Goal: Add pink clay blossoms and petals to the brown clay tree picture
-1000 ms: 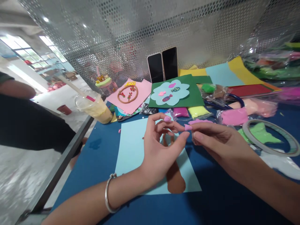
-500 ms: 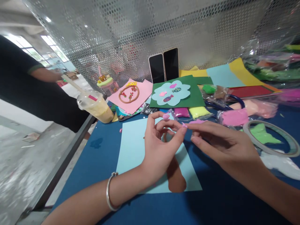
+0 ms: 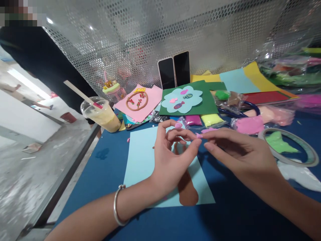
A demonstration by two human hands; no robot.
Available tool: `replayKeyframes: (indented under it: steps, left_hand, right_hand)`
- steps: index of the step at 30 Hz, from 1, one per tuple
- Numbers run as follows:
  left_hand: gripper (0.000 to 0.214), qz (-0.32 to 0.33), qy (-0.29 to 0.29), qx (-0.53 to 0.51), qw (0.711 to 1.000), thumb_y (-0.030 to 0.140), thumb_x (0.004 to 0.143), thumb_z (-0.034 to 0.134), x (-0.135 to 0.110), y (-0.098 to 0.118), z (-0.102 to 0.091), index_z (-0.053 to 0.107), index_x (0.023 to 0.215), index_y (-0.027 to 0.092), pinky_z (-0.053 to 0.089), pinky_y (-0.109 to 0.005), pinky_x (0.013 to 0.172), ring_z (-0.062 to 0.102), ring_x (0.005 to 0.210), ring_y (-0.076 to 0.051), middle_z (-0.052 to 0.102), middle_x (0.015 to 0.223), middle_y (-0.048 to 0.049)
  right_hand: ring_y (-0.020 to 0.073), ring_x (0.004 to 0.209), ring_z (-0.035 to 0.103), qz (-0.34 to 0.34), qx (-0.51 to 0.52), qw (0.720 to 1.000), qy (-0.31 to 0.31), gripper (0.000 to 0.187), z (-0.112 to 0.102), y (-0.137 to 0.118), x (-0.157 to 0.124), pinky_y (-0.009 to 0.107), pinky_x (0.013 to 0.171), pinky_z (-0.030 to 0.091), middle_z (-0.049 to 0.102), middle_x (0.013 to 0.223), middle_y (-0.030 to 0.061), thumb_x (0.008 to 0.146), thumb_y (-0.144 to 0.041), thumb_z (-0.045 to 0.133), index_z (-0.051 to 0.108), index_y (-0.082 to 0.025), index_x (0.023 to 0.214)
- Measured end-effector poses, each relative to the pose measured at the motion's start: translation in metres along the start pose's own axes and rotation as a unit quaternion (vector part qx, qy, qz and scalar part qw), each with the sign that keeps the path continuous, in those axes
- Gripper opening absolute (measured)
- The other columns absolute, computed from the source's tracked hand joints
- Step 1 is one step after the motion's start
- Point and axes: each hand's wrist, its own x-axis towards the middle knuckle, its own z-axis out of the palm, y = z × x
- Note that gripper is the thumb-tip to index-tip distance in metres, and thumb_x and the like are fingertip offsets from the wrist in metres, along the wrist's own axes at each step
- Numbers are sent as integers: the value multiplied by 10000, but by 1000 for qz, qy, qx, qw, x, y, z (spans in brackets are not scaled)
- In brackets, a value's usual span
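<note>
Currently: one sheet of light-blue paper (image 3: pixel 140 157), flat, taken as landmark. Pink clay bit (image 3: pixel 199 136), small, raised above the sheet's right side. Left hand (image 3: pixel 169 160), over the sheet, pinching that bit between thumb and fingertip; silver bracelet (image 3: pixel 116 204) at its wrist. Right hand (image 3: pixel 247 154), right of the sheet, forefinger touching the bit, thumb parted from forefinger, nothing clasped between them. Brown shape (image 3: pixel 188 192), on the sheet, partly hidden by the left hand. Tape roll (image 3: pixel 316 157), well right of the sheet. Drink cup (image 3: pixel 107 120), beyond its far left corner. Two phones (image 3: pixel 167 73), upright, behind it.
</note>
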Motion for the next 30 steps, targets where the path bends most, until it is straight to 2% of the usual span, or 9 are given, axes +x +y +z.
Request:
replayKeyframes:
  steps: [7, 11, 16, 20, 23, 26, 30]
  left_hand:
    - [380, 14, -7, 46, 999, 147, 792, 708, -2, 2, 2, 385, 961, 255, 446, -228, 695, 605, 773, -108, 672, 751, 60]
    - [357, 8, -22, 48, 999, 165, 798, 697, -2, 3, 1, 392, 959, 259, 443, -213, 653, 592, 744, -104, 681, 780, 50]
    - [221, -4, -21, 27, 999, 187, 844, 613, 0, 0, -6, 444, 976, 243, 474, -265, 746, 626, 851, -143, 698, 818, 9]
    - [58, -39, -14, 29, 999, 217, 847, 589, 4, -2, -11, 571, 902, 215, 486, -242, 697, 613, 866, -145, 666, 901, -17]
    - [88, -55, -36, 84, 994, 194, 825, 577, 5, -3, -13, 661, 850, 206, 499, -248, 692, 574, 844, -142, 613, 934, -32]
    - [218, -27, -118, 213, 969, 150, 815, 547, 5, -7, -11, 733, 894, 232, 515, -295, 723, 548, 885, -170, 565, 1009, -55]
    - [375, 56, -235, 407, 881, 111, 830, 510, 5, -18, -8, 742, 1066, 287, 472, -451, 958, 479, 1085, -245, 554, 1126, -65]
  right_hand:
    - [118, 671, 619, -95, -28, 995, 12, 76, -4, 10, 4, 209, 581, 521, 683, 783, -21, 810, -241, 699, 734, -307, 827]
    - [111, 674, 602, -96, -6, 995, 24, 80, -2, 9, 3, 198, 581, 502, 664, 751, -32, 818, -225, 687, 715, -298, 803]
    - [99, 661, 601, -108, -6, 994, 33, 86, -4, 9, 5, 182, 594, 510, 670, 742, -38, 804, -209, 696, 711, -292, 786]
    - [85, 686, 644, -102, -3, 993, 66, 78, -11, 11, 12, 148, 636, 532, 712, 750, -50, 766, -220, 736, 730, -296, 751]
    - [59, 617, 629, -85, 22, 992, 91, 84, -18, 13, 19, 114, 591, 523, 709, 700, -65, 746, -221, 760, 747, -304, 744]
    - [45, 573, 603, -78, 30, 990, 115, 83, -24, 16, 24, 98, 540, 504, 697, 676, -67, 751, -229, 769, 759, -307, 777]
    - [52, 591, 593, -79, 36, 988, 128, 48, -30, 18, 29, 113, 536, 503, 689, 682, -59, 756, -279, 775, 766, -312, 789]
